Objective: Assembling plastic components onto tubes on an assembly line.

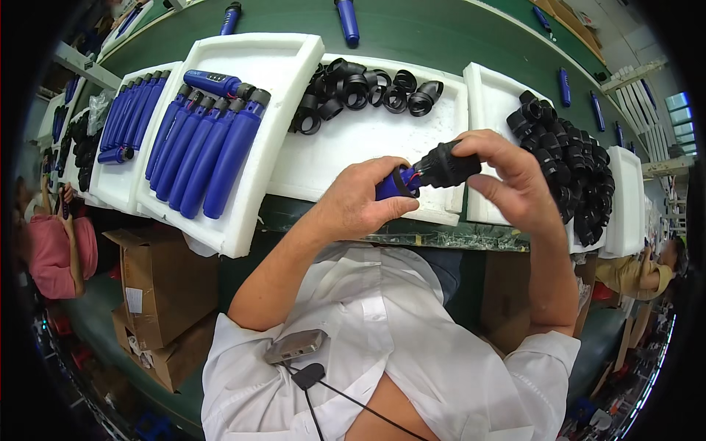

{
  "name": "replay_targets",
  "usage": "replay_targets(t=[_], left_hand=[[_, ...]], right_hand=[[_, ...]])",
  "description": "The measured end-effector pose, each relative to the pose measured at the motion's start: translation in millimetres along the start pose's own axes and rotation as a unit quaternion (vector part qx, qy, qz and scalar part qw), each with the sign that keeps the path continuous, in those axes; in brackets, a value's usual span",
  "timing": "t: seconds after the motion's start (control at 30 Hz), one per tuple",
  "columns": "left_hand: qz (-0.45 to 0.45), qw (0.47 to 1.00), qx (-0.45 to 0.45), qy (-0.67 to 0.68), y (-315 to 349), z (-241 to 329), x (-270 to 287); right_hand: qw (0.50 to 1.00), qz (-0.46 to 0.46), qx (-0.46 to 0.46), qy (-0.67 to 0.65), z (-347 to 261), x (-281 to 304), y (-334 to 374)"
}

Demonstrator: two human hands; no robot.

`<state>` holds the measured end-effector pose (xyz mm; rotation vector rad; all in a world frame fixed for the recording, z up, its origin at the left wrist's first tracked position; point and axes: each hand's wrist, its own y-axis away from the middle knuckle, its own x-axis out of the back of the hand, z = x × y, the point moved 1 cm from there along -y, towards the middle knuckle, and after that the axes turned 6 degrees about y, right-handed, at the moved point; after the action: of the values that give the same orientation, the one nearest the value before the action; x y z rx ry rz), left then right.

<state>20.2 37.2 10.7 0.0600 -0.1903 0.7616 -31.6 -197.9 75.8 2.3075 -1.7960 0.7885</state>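
My left hand (353, 198) is closed round a blue tube-shaped handle (388, 187), with a black ring at its open end. The fingers and thumb of my right hand (518, 180) grip a black ridged end piece (447, 165). The two parts meet at an angle above the front edge of the middle foam tray (301, 173), and a bit of red wire shows between them. Most of the handle is hidden inside my left hand. Behind my hands, several black rings (355, 91) lie along the far side of that tray.
On the left, a white foam tray (294, 48) holds several blue handles (209, 165). A tray on the right (482, 88) carries a heap of black caps (566, 151). Loose blue handles (347, 22) lie on the green bench (412, 40). Cardboard boxes (165, 287) stand below left. Other people sit at both sides.
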Motion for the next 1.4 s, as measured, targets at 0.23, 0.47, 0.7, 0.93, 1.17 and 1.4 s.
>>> replay_targets(t=[0.23,0.47,0.7,0.93,1.17,1.4], left_hand=[[0.04,0.994,-0.076,-0.067,-1,-6,-11],[0.017,0.991,-0.074,-0.106,-1,-2,-16],[0.025,0.994,-0.067,-0.082,-2,-7,-16],[0.018,0.995,-0.07,-0.075,-2,-7,-13],[0.0,0.995,-0.051,-0.083,-2,-8,-12],[0.017,0.995,-0.066,-0.07,0,-9,-10]], right_hand=[[0.998,-0.035,-0.048,-0.01,12,-2,9],[0.975,-0.087,-0.178,0.102,20,-5,4],[0.99,-0.051,-0.127,0.046,22,-7,5],[0.981,-0.061,-0.173,0.059,20,-9,-1],[0.967,-0.083,-0.232,0.069,5,-11,-4],[0.992,-0.05,-0.103,0.054,6,-10,4]])
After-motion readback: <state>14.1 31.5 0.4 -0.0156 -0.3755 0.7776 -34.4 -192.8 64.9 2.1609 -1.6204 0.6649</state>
